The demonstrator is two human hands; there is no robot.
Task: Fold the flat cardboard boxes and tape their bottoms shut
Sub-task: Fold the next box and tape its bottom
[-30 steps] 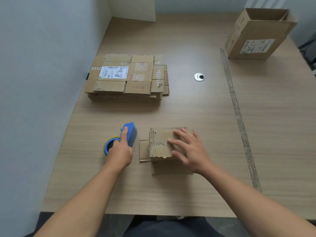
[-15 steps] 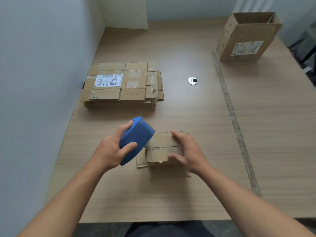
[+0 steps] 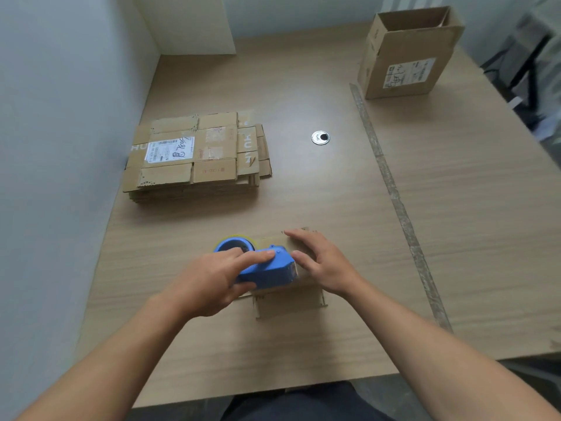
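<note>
Head view takes in a wooden table (image 3: 303, 202) with a pale wall along its left side. Far left on the table, close to that wall, lies the stack of flat boxes (image 3: 194, 156), well apart from the work and not in its way; it looks several sheets deep, so most of the task is probably not yet done. Nearer the person, the left hand (image 3: 209, 281) grips the blue tape dispenser (image 3: 267, 268), index finger stretched along its top and thumb tucked beneath, with the dispenser's right end lying on the small box (image 3: 288, 302). This box sits at the near middle of the table with its flaps folded in, 1 flap edge showing toward the person. The right hand (image 3: 324, 265) rests on top of it with fingers spread and nearly straight, pressing the flaps down and holding nothing. The step in hand looks to be taping this bottom; whether any tape is stuck down yet cannot be told. The next move likely calls for pressing the dispenser's mouth to the cardboard and drawing it across the seam while the flaps are pinned. The right fingers lie just beside the dispenser's nose, probably in its path, so they may have to shift. Farther right and back are a round metal grommet (image 3: 320, 137), a worn strip (image 3: 394, 202) running along the tabletop, and 1 open box (image 3: 406, 56) standing at the far corner, all well apart from the hands.
</note>
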